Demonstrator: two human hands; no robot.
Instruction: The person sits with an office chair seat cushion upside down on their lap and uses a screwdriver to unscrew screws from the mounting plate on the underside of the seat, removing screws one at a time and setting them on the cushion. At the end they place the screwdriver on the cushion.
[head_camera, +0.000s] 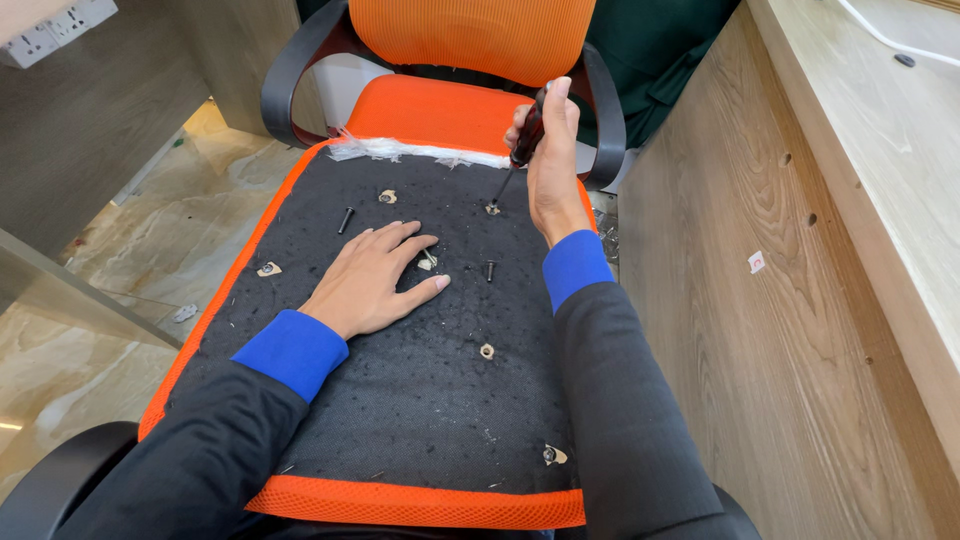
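Observation:
An upturned orange seat cushion with a black fabric underside lies across an orange mesh office chair. My right hand grips a screwdriver with a dark handle, its tip set in a screw hole near the cushion's far edge. My left hand rests flat on the black fabric, fingers spread, beside a hole fitting. Two loose black bolts lie on the fabric, one ahead of my left hand and one to its right.
Several more screw holes dot the underside, such as one at the left and one near me. A wooden desk side panel stands close on the right. Marble floor lies to the left. White power sockets sit at top left.

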